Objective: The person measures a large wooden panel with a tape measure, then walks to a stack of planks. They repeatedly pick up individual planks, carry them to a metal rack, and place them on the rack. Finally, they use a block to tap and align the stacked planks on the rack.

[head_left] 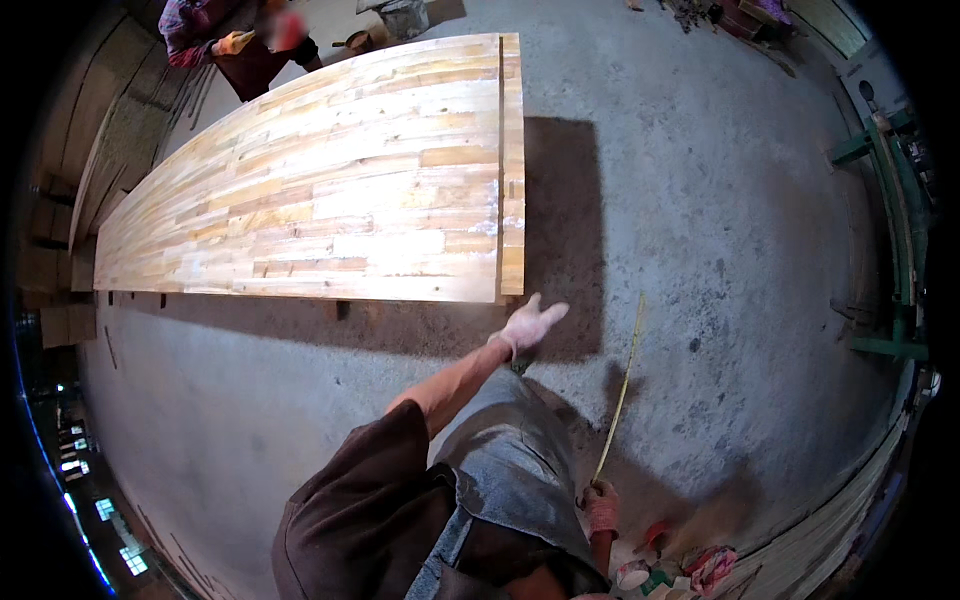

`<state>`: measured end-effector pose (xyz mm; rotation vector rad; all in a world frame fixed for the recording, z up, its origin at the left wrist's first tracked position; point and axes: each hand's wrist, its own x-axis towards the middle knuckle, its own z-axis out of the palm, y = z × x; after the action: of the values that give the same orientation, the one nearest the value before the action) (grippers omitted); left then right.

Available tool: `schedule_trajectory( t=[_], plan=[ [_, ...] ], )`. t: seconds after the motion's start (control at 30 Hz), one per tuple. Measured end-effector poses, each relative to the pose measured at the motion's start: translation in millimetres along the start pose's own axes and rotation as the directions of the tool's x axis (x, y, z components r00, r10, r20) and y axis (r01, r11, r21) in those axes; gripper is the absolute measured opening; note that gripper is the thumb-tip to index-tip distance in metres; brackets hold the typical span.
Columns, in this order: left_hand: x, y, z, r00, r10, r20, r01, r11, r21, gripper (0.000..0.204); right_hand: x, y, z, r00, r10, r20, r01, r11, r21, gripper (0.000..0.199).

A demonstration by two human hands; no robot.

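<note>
Fingers (553,312) of my left hand (525,327) are spread, just beside the near right corner of the wooden panel (350,190). My right hand (601,510), well apart from the left, is closed on the yellow measuring tape (623,385), which stretches out to the right of the panel. Beyond the panel is another person (188,35).

One tape measure (624,384), one co-worker (187,35)
</note>
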<state>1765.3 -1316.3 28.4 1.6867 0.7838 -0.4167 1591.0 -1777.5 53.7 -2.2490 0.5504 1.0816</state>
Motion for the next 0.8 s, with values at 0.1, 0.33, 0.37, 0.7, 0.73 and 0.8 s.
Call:
schedule_trajectory(
  t=[0.1, 0.33, 0.37, 0.7, 0.73, 0.8],
  plan=[
    [-43.6, -3.3, 1.0, 0.999, -0.018, 0.027, 0.016, 0.997, 0.069, 0.119, -21.3, -38.7, -13.3, 0.999, -0.034, -0.007, 0.034, 0.993, 0.115, 0.031],
    [-50.8, -1.3, -14.6, 0.987, -0.071, -0.141, 0.066, 0.997, -0.036, 0.112, 14.0, 30.7, 9.1, 0.993, -0.112, -0.037, 0.116, 0.984, 0.134, 0.030],
    [-49.4, 1.7, -20.9, 0.987, -0.083, -0.138, 0.081, 0.997, -0.019, 0.111, 18.5, 38.4, 13.3, 0.990, -0.140, -0.027, 0.142, 0.983, 0.117, 0.031],
    [-12.4, -36.6, -38.3, 0.978, 0.046, -0.201, -0.036, 0.998, 0.051, 0.097, -45.0, -56.0, -8.4, 0.997, -0.022, 0.079, 0.016, 0.997, 0.073, 0.021],
    [-4.8, -39.4, -36.8, 0.992, 0.049, -0.117, -0.046, 0.999, 0.027, 0.092, -35.1, -38.6, -5.8, 0.996, -0.019, 0.090, 0.006, 0.990, 0.139, 0.022],
    [-6.2, -58.9, -32.6, 0.992, -0.034, -0.125, 0.043, 0.997, 0.069, 0.091, -33.5, -15.6, 1.4, 0.997, 0.021, 0.075, -0.041, 0.958, 0.284, 0.028]
  ],
)
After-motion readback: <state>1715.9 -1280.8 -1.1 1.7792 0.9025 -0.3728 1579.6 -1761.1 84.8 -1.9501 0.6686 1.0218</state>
